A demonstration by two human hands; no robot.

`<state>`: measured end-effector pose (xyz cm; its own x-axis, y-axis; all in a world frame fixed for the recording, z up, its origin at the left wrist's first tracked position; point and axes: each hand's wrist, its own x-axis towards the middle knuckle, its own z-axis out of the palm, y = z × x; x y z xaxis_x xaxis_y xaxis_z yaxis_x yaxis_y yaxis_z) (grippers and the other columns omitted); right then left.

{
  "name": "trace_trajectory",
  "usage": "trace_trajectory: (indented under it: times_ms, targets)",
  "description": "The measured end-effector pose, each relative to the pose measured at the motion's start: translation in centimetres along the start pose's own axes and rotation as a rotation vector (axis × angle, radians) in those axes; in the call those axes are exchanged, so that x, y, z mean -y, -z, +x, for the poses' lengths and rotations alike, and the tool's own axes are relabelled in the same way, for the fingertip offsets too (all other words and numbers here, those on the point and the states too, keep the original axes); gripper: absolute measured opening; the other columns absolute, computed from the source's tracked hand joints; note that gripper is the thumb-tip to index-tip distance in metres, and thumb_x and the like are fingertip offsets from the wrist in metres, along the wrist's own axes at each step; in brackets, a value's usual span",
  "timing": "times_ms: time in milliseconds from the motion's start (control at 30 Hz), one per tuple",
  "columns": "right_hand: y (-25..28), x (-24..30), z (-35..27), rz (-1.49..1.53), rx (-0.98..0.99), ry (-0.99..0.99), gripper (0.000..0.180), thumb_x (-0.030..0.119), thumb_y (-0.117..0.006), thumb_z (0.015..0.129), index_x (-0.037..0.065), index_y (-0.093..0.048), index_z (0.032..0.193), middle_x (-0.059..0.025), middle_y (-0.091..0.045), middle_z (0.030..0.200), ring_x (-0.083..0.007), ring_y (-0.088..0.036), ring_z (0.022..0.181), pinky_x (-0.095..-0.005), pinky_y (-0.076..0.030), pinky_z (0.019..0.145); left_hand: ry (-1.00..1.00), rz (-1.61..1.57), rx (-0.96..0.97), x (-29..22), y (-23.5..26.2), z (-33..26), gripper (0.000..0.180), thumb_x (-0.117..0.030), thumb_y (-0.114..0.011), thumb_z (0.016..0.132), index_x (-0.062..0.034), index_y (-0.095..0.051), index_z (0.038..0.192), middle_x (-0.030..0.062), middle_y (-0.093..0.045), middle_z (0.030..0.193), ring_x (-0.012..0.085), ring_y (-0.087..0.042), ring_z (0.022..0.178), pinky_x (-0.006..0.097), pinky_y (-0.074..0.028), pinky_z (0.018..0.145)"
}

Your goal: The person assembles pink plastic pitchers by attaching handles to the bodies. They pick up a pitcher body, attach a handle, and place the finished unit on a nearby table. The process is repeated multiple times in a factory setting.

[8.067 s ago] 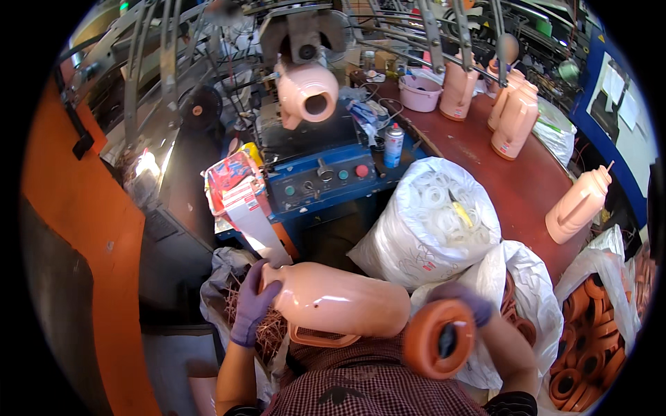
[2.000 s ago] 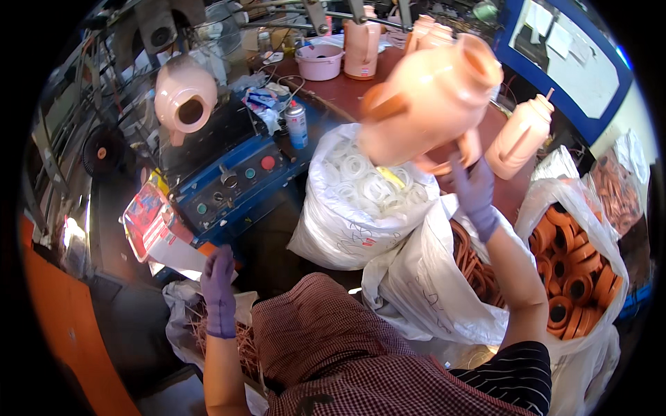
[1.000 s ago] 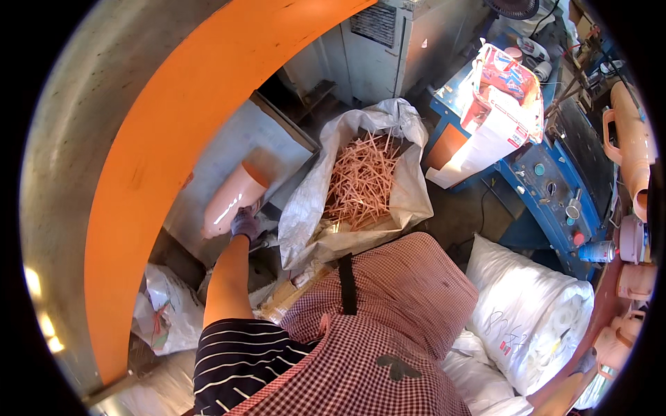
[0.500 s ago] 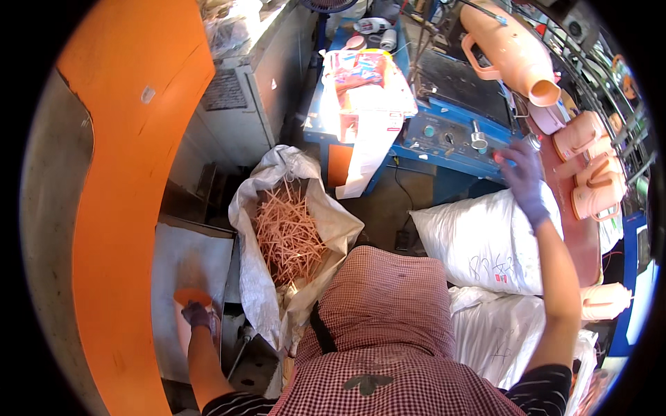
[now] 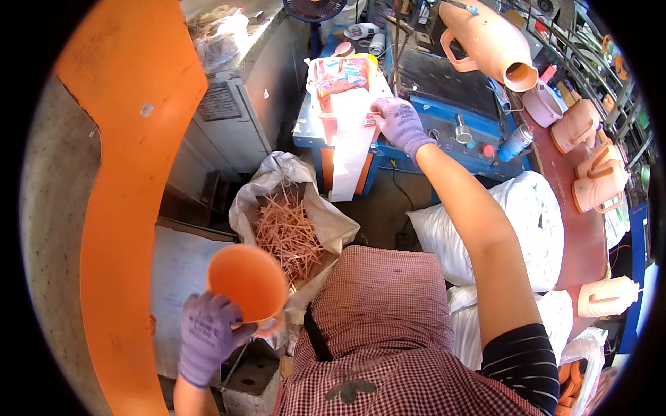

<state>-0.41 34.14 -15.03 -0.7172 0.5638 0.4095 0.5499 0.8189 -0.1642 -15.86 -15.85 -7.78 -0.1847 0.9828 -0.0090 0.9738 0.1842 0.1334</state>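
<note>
My left hand (image 5: 208, 336), in a purple-grey glove, grips the rim of a peach-orange plastic jug (image 5: 246, 281). Its round open mouth tips toward me, beside the sack of scraps. My right hand (image 5: 400, 123), gloved alike, reaches across to a pink basket (image 5: 325, 119) on the blue bench. Its fingers are bent together at the edge of a long white paper strip (image 5: 350, 149), which hangs from the basket down past the bench front. Red and blue packets (image 5: 345, 73) lie in the basket.
A pale woven sack (image 5: 243, 208) holds thin peach plastic scraps (image 5: 288, 229). White stuffed sacks (image 5: 513, 222) lie at my right. Peach jugs (image 5: 602, 182) stand on the red-brown table (image 5: 570, 253). A large peach jug (image 5: 485, 41) lies on its side, and a blue spray can (image 5: 515, 143) stands nearby.
My left hand has raised the jug from the grey surface at lower left, bringing it right and nearer. My right hand has swung left from the bench controls to the paper strip.
</note>
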Motion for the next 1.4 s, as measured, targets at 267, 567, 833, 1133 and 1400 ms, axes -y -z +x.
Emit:
trace_trajectory:
  times_ms: [267, 567, 833, 1133, 1400]
  targets:
    - [-0.5, 1.7, 0.2, -0.025, -0.068, 0.071, 0.011, 0.018, -0.067, 0.083, 0.014, -0.067, 0.092, -0.0107, -0.068, 0.094, -0.0297, -0.067, 0.094, -0.0405, -0.052, 0.084, -0.179, -0.755, 0.380, -2.5, -15.1, 14.5, 0.106, -0.033, -0.088, 0.064, -0.0021, -0.035, 0.150, 0.0220, -0.038, 0.150, 0.0360, -0.044, 0.136, 0.039, -0.035, 0.114]
    - [0.8, 1.8, -8.5, 0.133, -0.408, 0.223, 0.011, 0.012, -0.071, 0.079, 0.009, -0.066, 0.088, -0.0097, -0.066, 0.100, -0.0282, -0.064, 0.098, -0.0385, -0.048, 0.093, -0.065, -0.979, 0.220, -1.7, -20.8, 14.4, 0.103, -0.036, -0.086, 0.067, -0.0002, -0.035, 0.149, 0.0232, -0.047, 0.142, 0.0354, -0.046, 0.132, 0.044, -0.037, 0.111]
    - [3.9, 3.8, -23.9, 1.235, 0.085, -0.845, 0.011, 0.009, -0.066, 0.091, 0.002, -0.062, 0.098, -0.0020, -0.062, 0.080, -0.0065, -0.058, 0.066, -0.0196, -0.047, 0.059, -0.038, -0.604, 0.179, -4.6, -19.1, 14.8, 0.109, -0.044, -0.087, 0.063, 0.0007, -0.035, 0.148, 0.0266, -0.045, 0.143, 0.0421, -0.046, 0.131, 0.047, -0.041, 0.109]
    - [2.7, 4.7, -26.9, 1.153, 0.106, -0.773, 0.012, 0.010, -0.067, 0.088, 0.000, -0.064, 0.093, -0.0046, -0.063, 0.073, -0.0092, -0.059, 0.061, -0.0255, -0.050, 0.059, -0.063, -0.525, 0.173, -6.0, -18.4, 14.8, 0.109, -0.045, -0.085, 0.064, 0.0010, -0.034, 0.148, 0.0265, -0.044, 0.145, 0.0416, -0.047, 0.132, 0.045, -0.042, 0.109]
    - [1.9, 4.7, -27.4, 1.037, 0.097, -0.830, 0.012, 0.011, -0.068, 0.086, 0.000, -0.065, 0.091, -0.0072, -0.065, 0.076, -0.0136, -0.062, 0.063, -0.0287, -0.052, 0.062, -0.060, -0.493, 0.194, -6.7, -18.0, 14.9, 0.110, -0.045, -0.085, 0.063, 0.0003, -0.034, 0.149, 0.0255, -0.043, 0.146, 0.0412, -0.046, 0.132, 0.045, -0.041, 0.109]
